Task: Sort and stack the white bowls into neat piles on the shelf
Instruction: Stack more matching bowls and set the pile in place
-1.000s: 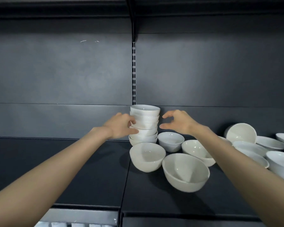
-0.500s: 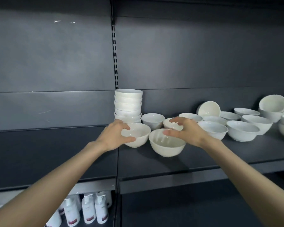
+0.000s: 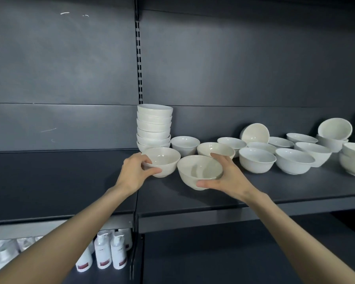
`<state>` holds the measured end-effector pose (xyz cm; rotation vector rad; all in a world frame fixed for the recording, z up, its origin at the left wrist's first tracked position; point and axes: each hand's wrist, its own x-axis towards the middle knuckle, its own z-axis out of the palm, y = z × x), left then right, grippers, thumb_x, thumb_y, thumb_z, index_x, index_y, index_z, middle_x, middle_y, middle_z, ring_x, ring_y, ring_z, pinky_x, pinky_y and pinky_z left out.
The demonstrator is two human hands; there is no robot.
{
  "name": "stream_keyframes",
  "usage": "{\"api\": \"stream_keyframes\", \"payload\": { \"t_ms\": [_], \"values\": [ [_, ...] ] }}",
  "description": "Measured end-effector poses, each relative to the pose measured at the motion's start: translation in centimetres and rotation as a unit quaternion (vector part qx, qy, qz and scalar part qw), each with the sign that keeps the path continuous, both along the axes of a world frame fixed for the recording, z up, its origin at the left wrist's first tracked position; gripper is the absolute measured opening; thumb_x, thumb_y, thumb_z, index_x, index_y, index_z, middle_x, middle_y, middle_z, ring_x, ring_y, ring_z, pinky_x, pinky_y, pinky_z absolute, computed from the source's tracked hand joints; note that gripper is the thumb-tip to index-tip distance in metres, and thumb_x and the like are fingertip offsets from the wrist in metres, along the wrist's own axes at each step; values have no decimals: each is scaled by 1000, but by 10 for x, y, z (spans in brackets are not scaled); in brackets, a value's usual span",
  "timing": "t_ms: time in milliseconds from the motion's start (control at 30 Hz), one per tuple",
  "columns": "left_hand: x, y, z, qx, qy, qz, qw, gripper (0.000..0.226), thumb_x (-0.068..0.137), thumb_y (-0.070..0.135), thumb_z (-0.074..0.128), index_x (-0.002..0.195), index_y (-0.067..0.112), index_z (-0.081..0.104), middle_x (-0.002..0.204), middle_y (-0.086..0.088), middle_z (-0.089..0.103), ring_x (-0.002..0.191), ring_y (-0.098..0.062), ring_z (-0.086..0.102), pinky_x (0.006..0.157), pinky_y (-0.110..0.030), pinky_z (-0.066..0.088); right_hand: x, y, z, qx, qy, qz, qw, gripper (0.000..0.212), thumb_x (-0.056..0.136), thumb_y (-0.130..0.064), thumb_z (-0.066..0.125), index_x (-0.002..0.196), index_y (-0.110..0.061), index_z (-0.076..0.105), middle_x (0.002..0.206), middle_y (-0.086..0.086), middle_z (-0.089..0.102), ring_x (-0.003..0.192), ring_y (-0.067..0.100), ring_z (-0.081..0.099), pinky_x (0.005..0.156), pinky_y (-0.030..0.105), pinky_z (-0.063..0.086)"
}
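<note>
Left hand [image 3: 134,174] grips a small bowl [image 3: 162,160] by its near wall; right hand [image 3: 225,177] clasps a wider bowl [image 3: 199,171] just beside it, low over the shelf [image 3: 70,181], before the stack [image 3: 154,128]. Both mouths face up, axes vertical. Moving both together risks rims clashing or nudging the tall stack over

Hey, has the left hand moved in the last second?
Yes. The left hand came down off the stack and now grips the bowl in front of it.

head camera faces the shelf [image 3: 254,193], close.
</note>
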<state>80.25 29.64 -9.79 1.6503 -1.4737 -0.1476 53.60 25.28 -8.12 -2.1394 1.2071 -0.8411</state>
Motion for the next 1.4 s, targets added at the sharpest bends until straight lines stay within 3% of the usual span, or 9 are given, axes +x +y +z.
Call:
{"api": "stream_keyframes", "payload": {
  "t_ms": [300, 400, 500, 600, 733, 867, 1100, 1233, 1400],
  "values": [
    [0, 10, 4, -50, 23, 7, 998, 24, 66, 20, 86, 71, 11, 64, 75, -2, 58, 68, -18, 50, 68, -28, 44, -3, -3, -19, 27, -90, -13, 996, 119, 54, -43, 91, 149, -19, 24, 142, -4, 42, 128, 13, 43, 106, 29, 38],
    [-3, 19, 15, -72, 34, 12, 997, 23, 66, 19, 86, 73, 10, 66, 80, -2, 62, 67, -16, 51, 69, -20, 45, 0, -1, -20, 33, -127, -7, 991, 100, 58, -29, 91, 139, -23, 31, 118, -20, 50, 106, -2, 52, 82, 4, 41],
    [-7, 25, 30, -93, 60, 1, 994, 23, 66, 18, 86, 76, 6, 68, 91, -9, 67, 72, -24, 58, 75, -22, 48, 5, 0, -19, 31, -148, -2, 989, 89, 60, -22, 91, 123, -35, 29, 105, -29, 47, 95, -11, 50, 70, 1, 43],
    [-14, 26, 38, -93, 91, -41, 991, 20, 65, 17, 86, 74, 9, 70, 96, -13, 69, 79, -32, 62, 85, -37, 52, 10, 0, -21, 32, -161, 8, 986, 84, 60, -21, 90, 117, -38, 30, 104, -29, 49, 94, -12, 51, 70, 1, 44],
    [-32, 22, 39, -81, 164, -99, 978, 16, 65, 11, 86, 69, 14, 71, 89, -13, 72, 88, -3, 64, 85, -18, 51, 10, -4, -24, 41, -174, 16, 984, 80, 60, -21, 91, 113, -43, 35, 108, -24, 56, 99, -7, 57, 72, 4, 47],
    [-47, 12, 39, -56, 173, -144, 973, 18, 63, 7, 86, 70, 14, 70, 82, -1, 72, 81, -10, 68, 80, -23, 54, 9, -7, -27, 48, -173, 14, 984, 85, 58, -25, 91, 127, -32, 42, 114, -17, 61, 103, 2, 61, 76, 13, 49],
    [-58, 4, 33, -38, 145, -161, 976, 19, 62, 9, 87, 70, 13, 70, 94, -13, 70, 89, -34, 65, 88, -43, 52, 8, -11, -30, 60, -175, 16, 983, 87, 58, -27, 91, 132, -26, 45, 113, -20, 62, 100, -2, 62, 76, 11, 50],
    [-58, 2, 27, -29, 126, -153, 980, 19, 62, 15, 88, 69, 18, 72, 85, -11, 68, 76, -19, 53, 87, -49, 49, 9, -15, -32, 64, -178, 12, 982, 86, 56, -27, 92, 130, -23, 48, 114, -17, 64, 103, 2, 63, 88, 22, 53],
    [-57, 3, 19, -35, 123, -162, 978, 19, 62, 15, 88, 71, 17, 71, 88, -10, 69, 76, -21, 54, 83, -47, 50, 9, -19, -34, 71, -187, 21, 980, 83, 57, -24, 92, 129, -22, 51, 113, -16, 66, 105, 2, 64, 92, 25, 52]
  ]
}}
